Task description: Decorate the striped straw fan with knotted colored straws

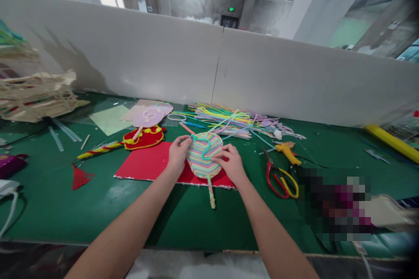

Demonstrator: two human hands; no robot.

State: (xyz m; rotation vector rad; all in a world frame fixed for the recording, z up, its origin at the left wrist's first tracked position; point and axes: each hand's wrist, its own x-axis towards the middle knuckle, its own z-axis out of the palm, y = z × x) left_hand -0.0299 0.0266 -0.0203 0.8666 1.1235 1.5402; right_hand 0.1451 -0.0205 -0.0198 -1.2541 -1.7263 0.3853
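A round fan (199, 167) covered in pastel stripes lies over a red sheet, its twisted handle (211, 194) pointing toward me. Across its face runs a teal pipe cleaner (208, 146) bent into an S-like curve. At the fan's upper left edge, my left hand (177, 155) is closed in a pinch on one end of the pipe cleaner. My right hand (233, 163) pinches near its lower end, over the fan's right side. The fingertips partly hide both ends.
Behind the red sheet (140, 163) lies a pile of pastel pipe cleaners (225, 117). Scissors (282, 179) and a yellow glue gun (288, 153) are on the right. A red and yellow fan (144, 138) with a tassel lies left. A white partition (157, 56) closes off the back.
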